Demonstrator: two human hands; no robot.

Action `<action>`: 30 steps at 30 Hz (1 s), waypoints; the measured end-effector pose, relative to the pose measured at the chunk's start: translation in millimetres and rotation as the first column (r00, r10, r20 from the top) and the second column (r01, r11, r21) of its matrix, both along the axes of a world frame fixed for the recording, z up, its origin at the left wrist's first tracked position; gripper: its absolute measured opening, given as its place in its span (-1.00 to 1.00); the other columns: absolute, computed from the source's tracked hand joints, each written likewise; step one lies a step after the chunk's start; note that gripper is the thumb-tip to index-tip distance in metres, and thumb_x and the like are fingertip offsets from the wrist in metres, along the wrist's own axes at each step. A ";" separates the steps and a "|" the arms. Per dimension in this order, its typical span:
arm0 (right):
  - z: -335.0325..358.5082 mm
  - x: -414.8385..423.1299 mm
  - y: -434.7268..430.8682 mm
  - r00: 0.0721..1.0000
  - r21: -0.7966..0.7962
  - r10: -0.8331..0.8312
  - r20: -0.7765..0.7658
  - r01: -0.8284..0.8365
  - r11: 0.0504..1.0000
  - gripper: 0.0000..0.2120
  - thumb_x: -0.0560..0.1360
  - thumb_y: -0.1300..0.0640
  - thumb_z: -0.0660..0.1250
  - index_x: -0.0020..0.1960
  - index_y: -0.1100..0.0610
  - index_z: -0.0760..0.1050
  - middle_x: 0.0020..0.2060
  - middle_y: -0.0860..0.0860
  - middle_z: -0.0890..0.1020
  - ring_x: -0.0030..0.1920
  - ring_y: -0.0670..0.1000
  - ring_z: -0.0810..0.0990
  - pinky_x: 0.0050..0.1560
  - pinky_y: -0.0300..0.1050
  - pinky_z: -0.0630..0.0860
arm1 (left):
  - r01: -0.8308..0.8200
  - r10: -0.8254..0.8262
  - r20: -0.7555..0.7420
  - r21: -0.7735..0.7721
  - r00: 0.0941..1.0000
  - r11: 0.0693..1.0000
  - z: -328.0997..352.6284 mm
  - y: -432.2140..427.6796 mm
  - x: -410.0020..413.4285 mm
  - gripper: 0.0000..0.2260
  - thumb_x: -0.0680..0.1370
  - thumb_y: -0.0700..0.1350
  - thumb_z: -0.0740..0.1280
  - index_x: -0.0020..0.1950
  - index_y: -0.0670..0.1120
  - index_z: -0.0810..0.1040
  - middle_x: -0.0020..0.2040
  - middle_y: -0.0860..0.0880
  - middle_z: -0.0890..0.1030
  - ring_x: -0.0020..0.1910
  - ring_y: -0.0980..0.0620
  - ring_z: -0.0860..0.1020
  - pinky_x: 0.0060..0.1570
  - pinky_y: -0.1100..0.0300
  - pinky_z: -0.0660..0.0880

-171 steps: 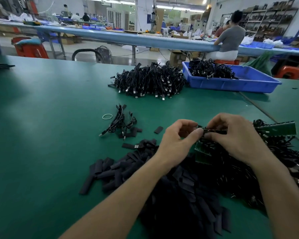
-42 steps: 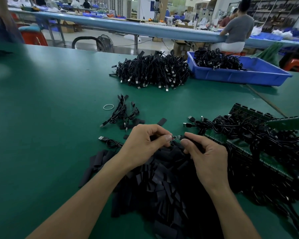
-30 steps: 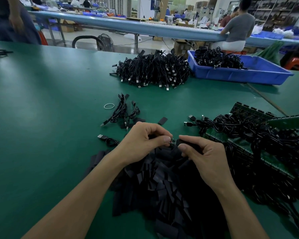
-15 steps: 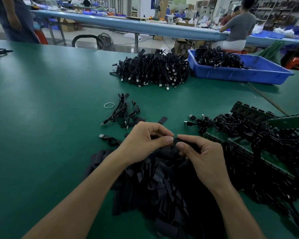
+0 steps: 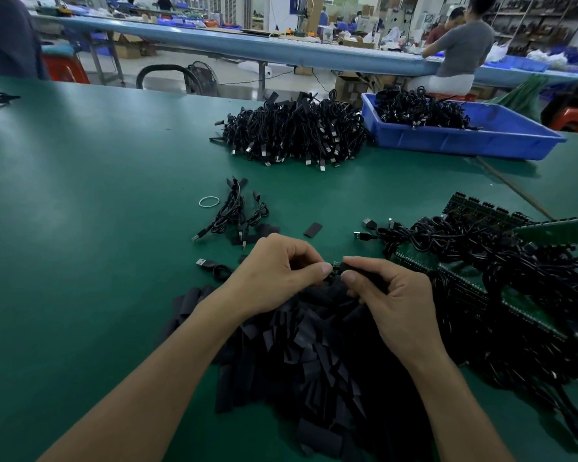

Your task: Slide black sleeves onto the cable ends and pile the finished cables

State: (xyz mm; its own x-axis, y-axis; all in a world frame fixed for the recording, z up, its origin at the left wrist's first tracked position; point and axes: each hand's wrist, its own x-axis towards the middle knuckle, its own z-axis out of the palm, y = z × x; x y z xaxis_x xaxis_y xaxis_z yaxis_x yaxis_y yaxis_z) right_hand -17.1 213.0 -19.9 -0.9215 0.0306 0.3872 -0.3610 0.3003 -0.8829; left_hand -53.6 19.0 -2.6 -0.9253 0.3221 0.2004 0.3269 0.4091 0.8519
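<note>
My left hand [image 5: 277, 271] pinches the end of a black cable whose USB plug [image 5: 202, 263] lies on the mat to its left. My right hand [image 5: 391, 295] pinches a black sleeve [image 5: 357, 268] right against that end; a small green piece shows between my fingertips. Both hands hover over a heap of loose black sleeves [image 5: 314, 355]. A few cables [image 5: 234, 215] lie just beyond my left hand. A large cable pile [image 5: 294, 131] sits at the far middle of the green table.
A blue bin [image 5: 464, 141] with cables stands at the far right. Tangled cables on green boards [image 5: 501, 261] fill the right side. A white rubber band [image 5: 209, 201] and a stray sleeve [image 5: 313, 229] lie on the mat. People work at a bench behind.
My hands have stayed together over the sleeve heap, with the fingertips closing up on each other. The gap between sleeve and cable end has narrowed.
</note>
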 end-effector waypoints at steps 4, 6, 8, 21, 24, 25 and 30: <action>0.8 0.3 -0.6 1.000 -0.005 0.010 -0.014 -0.011 1.000 -0.81 0.39 -0.03 0.44 0.00 -0.14 0.65 -0.25 -0.22 0.71 -0.27 -0.19 0.67 -0.19 -0.40 0.52 | 0.007 -0.007 -0.002 0.004 1.000 1.000 -0.8 0.9 -0.6 -0.88 0.55 -0.07 0.45 -0.12 -0.09 0.71 -0.26 0.01 0.71 -0.25 0.01 0.66 -0.20 0.15 0.58; 0.0 0.0 -0.1 1.000 0.009 0.005 -0.022 -0.005 1.000 -0.86 0.43 0.02 0.44 -0.02 -0.14 0.65 -0.28 -0.19 0.70 -0.30 -0.17 0.66 -0.21 -0.37 0.53 | 0.007 -0.007 -0.007 -0.007 1.000 1.000 -1.6 1.2 -0.4 -0.88 0.55 -0.06 0.45 -0.12 -0.07 0.71 -0.27 0.04 0.70 -0.32 0.13 0.62 -0.27 0.30 0.50; -1.6 -1.0 0.9 1.000 0.017 -0.002 -0.028 0.003 1.000 -0.83 0.47 0.13 0.47 -0.04 -0.14 0.65 -0.30 -0.17 0.70 -0.32 -0.14 0.66 -0.23 -0.33 0.54 | 0.017 -0.017 -0.002 -0.018 1.000 1.000 -2.4 1.1 -0.6 -0.88 0.56 -0.05 0.44 -0.12 -0.06 0.70 -0.28 0.06 0.70 -0.34 0.20 0.59 -0.29 0.37 0.45; -0.4 -2.1 -5.5 0.991 -0.077 -0.130 -0.021 0.128 0.989 -0.70 0.38 0.08 0.56 0.05 -0.19 0.63 -0.20 -0.22 0.71 -0.17 -0.17 0.69 -0.13 -0.38 0.56 | 0.050 -0.050 -0.002 0.003 0.999 0.999 -0.8 1.6 0.0 -0.88 0.58 -0.09 0.42 -0.13 -0.07 0.70 -0.28 0.08 0.70 -0.41 0.24 0.51 -0.32 0.35 0.43; -2.1 -4.2 -5.1 0.962 -0.186 -0.273 -0.033 0.262 0.947 -0.77 0.38 0.08 0.58 -0.04 -0.16 0.63 -0.21 -0.17 0.71 -0.18 -0.11 0.71 -0.13 -0.30 0.60 | 0.036 -0.035 -0.008 0.025 0.999 0.999 -2.1 2.8 -0.2 -0.87 0.59 -0.11 0.40 -0.14 -0.04 0.69 -0.27 0.12 0.71 -0.46 0.21 0.45 -0.38 0.35 0.38; -3.1 -4.5 -5.8 0.959 -0.210 -0.283 -0.033 0.270 0.940 -0.80 0.39 0.08 0.57 -0.06 -0.14 0.64 -0.21 -0.14 0.72 -0.17 -0.09 0.72 -0.12 -0.26 0.62 | 0.032 -0.032 -0.011 0.026 0.999 0.999 -2.9 3.9 -0.1 -0.87 0.59 -0.11 0.40 -0.14 -0.04 0.69 -0.26 0.12 0.71 -0.46 0.19 0.44 -0.39 0.34 0.38; -6.8 -4.1 -15.6 0.964 -0.299 -0.265 -0.016 0.248 0.922 -0.75 0.45 0.15 0.53 0.00 -0.18 0.66 -0.16 -0.12 0.74 -0.13 -0.10 0.72 -0.06 -0.24 0.63 | -0.008 0.009 -0.042 0.045 0.999 0.999 -5.9 8.3 1.0 -0.89 0.57 -0.13 0.42 -0.13 -0.07 0.71 -0.27 0.12 0.71 -0.31 0.23 0.63 -0.23 0.39 0.49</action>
State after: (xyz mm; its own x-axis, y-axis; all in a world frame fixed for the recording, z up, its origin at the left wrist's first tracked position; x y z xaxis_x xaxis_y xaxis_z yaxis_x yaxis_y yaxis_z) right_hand -21.3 197.3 -26.7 -0.8445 0.3821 0.3753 -0.3566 0.1216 -0.9263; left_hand -52.6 27.3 -8.5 -0.9183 0.3040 0.2536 0.3598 0.3735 0.8550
